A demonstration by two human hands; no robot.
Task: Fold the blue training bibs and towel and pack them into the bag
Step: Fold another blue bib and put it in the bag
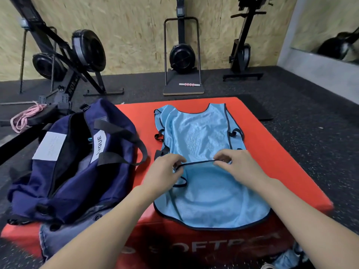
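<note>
Red padded box (275, 162): one, vinyl-skinned, broad and flat-topped, white lettering on its near face; it carries everything else.
Navy fabric duffel bag (77, 171): one, soft and slumped, on the left of the box, zip mouth gaping, two black webbing handles, two white patches.
Light blue mesh training bib (204, 136): one in plain view, laid flat right of the bag, sleeveless, shiny perforated weave, black binding round every edge, neck end far, rounded hem near, overhanging the box edge.
Left hand (165, 169): one, fingers curled, pinching the bib's black trim at the middle.
Right hand (237, 164): one, fingertips pinching the same black trim, which is drawn taut between the two hands.
Towel: cannot tell where it is.
</note>
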